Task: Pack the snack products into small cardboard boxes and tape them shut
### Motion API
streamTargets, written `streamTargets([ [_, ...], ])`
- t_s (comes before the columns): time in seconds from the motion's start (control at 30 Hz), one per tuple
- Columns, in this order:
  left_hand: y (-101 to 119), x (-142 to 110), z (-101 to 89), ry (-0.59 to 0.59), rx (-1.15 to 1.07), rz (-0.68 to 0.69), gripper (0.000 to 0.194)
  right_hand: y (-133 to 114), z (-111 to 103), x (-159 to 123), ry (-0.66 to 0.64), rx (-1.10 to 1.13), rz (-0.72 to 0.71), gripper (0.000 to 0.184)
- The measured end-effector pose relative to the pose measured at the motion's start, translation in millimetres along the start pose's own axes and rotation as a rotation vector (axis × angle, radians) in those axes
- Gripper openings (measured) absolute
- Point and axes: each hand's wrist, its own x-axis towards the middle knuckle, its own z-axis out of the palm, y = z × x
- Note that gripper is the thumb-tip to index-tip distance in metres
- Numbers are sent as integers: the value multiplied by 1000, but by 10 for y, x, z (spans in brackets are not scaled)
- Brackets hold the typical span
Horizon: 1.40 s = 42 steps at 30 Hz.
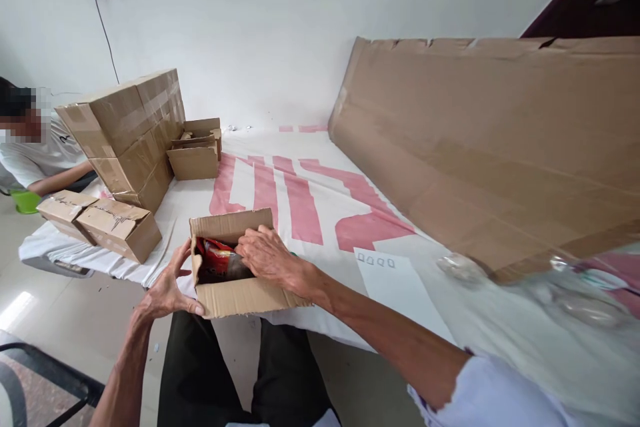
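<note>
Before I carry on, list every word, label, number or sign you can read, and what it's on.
No words read clearly.
Paper sheet: four rounded marks in a row, zeros or little boxes; I can't tell which.
Red packet in the open box: print too blurred.
White cloth: large pink shapes, not legible as text.
Co-worker's shirt: dark mark, too small.

The head view looks forward and down, table (327, 270) close.

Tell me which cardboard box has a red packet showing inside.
The open box with the left hand at its end and the right hand reaching in by the red packet. The other boxes, farther off, show none.
</note>
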Motion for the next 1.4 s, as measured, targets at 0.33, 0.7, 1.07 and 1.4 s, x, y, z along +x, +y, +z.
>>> streamTargets([
  [0.33,119,122,-217,179,78,75,103,130,-817,41,307,541,138,11],
  [0.7,1073,576,-138,280,-159,151,51,103,-962,179,504,771,113,32],
  [1.07,1111,995,-93,402,-401,277,58,307,-842,500,494,1507,246,64],
  [1.4,539,1196,-208,418,-342,9,74,715,-241,612,331,1665,518,33],
])
